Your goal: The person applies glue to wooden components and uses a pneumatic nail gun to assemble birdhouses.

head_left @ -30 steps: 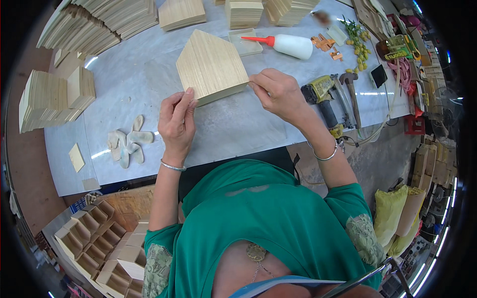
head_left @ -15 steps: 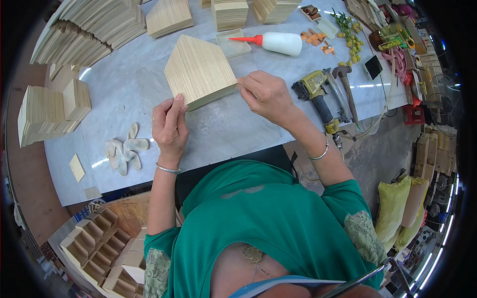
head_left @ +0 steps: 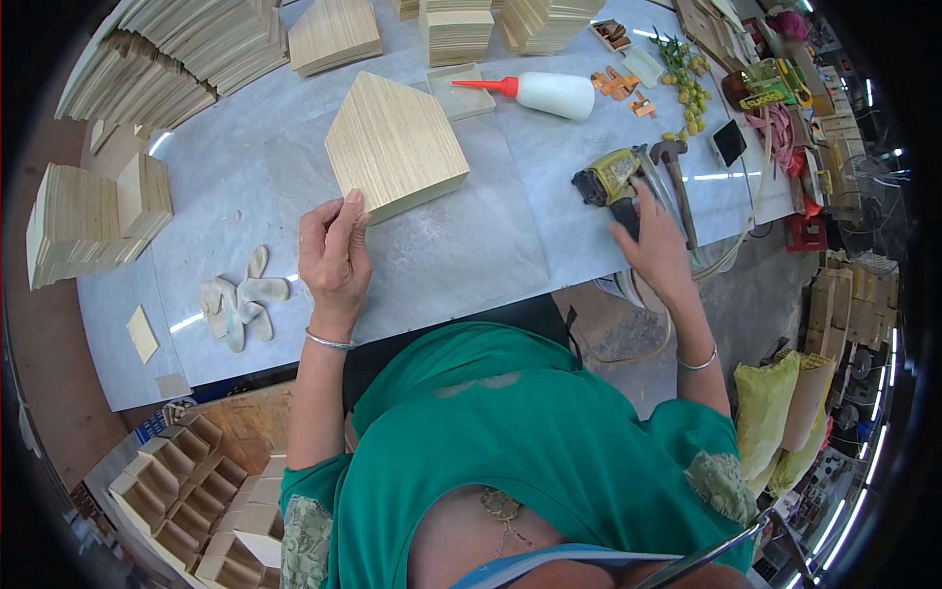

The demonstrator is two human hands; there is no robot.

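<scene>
A house-shaped wooden box (head_left: 397, 147) with a pale grain top lies on the table in front of me. My left hand (head_left: 336, 250) pinches its near left corner, thumb on top; the fingertips underneath are partly hidden. To the right, my right hand (head_left: 655, 245) is at the dark handle of a yellow-and-black nail gun (head_left: 610, 177), thumb on one side and fingers on the other. The palm hides most of the handle. A claw hammer (head_left: 677, 187) lies just beyond the gun. Behind the box, a white glue bottle (head_left: 554, 95) with a red nozzle rests across a shallow clear tray (head_left: 461, 98).
Stacked wooden panels (head_left: 182, 54) fill the far left, with another stack (head_left: 93, 221) below. White gloves (head_left: 240, 299) lie left of my left hand. Copper-coloured pieces (head_left: 616, 84), a sprig of yellow-green fruit (head_left: 692, 93) and a phone (head_left: 728, 143) are at the far right.
My right hand has left the box's right corner and moved right to the nail gun's handle. My left hand stays on the box, which has hardly moved.
</scene>
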